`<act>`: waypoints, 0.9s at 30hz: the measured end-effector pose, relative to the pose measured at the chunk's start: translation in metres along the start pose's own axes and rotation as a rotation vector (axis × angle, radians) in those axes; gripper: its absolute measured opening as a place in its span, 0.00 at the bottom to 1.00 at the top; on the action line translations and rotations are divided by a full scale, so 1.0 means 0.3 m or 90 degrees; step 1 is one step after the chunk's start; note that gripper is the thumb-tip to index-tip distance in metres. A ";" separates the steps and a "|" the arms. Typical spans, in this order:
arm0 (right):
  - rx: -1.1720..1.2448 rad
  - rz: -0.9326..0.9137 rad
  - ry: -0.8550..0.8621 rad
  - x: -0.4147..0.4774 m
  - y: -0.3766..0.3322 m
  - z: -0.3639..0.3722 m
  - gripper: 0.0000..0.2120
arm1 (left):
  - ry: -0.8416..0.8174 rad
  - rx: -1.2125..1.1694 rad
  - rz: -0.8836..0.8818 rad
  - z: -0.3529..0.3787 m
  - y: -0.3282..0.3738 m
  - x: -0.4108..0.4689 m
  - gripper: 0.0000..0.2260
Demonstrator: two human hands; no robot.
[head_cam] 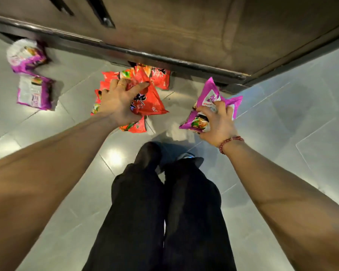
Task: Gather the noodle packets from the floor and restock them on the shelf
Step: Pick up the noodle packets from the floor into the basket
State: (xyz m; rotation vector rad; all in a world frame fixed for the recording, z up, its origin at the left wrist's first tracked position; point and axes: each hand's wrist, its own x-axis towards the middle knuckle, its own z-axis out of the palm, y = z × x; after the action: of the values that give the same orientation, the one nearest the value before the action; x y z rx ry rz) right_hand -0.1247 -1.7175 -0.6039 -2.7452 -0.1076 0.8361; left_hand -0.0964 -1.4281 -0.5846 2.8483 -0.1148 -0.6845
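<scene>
My left hand (118,100) grips a red noodle packet (148,103) from a heap of several red packets (160,78) on the grey floor, right below the shelf's front edge. My right hand (216,120) holds a purple noodle packet (210,92), its fingers curled over the packet's lower half, lifted slightly off the floor. Two more purple packets lie at the far left, one (26,55) against the shelf base and one (35,91) face down in front of it.
The dark wooden shelf (184,32) runs across the top with a metal-edged lip (145,55). My legs in black trousers (160,208) stand on the glossy grey tiles (282,133) below the hands.
</scene>
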 end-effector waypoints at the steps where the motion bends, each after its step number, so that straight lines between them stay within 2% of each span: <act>1: -0.008 -0.013 -0.004 -0.040 -0.047 -0.044 0.36 | 0.010 -0.025 -0.024 -0.052 -0.013 -0.060 0.42; 5: -0.014 -0.076 -0.028 -0.180 -0.240 -0.200 0.34 | 0.044 -0.089 -0.112 -0.246 -0.067 -0.302 0.45; 8: -0.010 -0.178 -0.004 -0.287 -0.411 -0.317 0.32 | 0.089 -0.120 -0.188 -0.400 -0.119 -0.528 0.44; 12: -0.036 -0.278 -0.024 -0.416 -0.657 -0.444 0.32 | 0.138 -0.189 -0.303 -0.545 -0.185 -0.845 0.45; 17: -0.066 -0.429 -0.036 -0.579 -0.945 -0.519 0.33 | 0.239 -0.320 -0.482 -0.614 -0.233 -1.216 0.44; 23: -0.101 -0.596 -0.041 -0.769 -1.344 -0.533 0.34 | 0.386 -0.406 -0.619 -0.649 -0.333 -1.556 0.43; 27: -0.098 -0.649 -0.054 -0.849 -1.643 -0.477 0.36 | 0.482 -0.463 -0.706 -0.698 -0.486 -1.715 0.38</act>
State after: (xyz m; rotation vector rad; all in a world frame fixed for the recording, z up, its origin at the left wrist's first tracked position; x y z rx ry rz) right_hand -0.2532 -1.3151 -0.2171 -2.2622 -1.4652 0.6223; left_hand -0.4543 -1.1835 -0.2079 2.0340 1.5187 0.2609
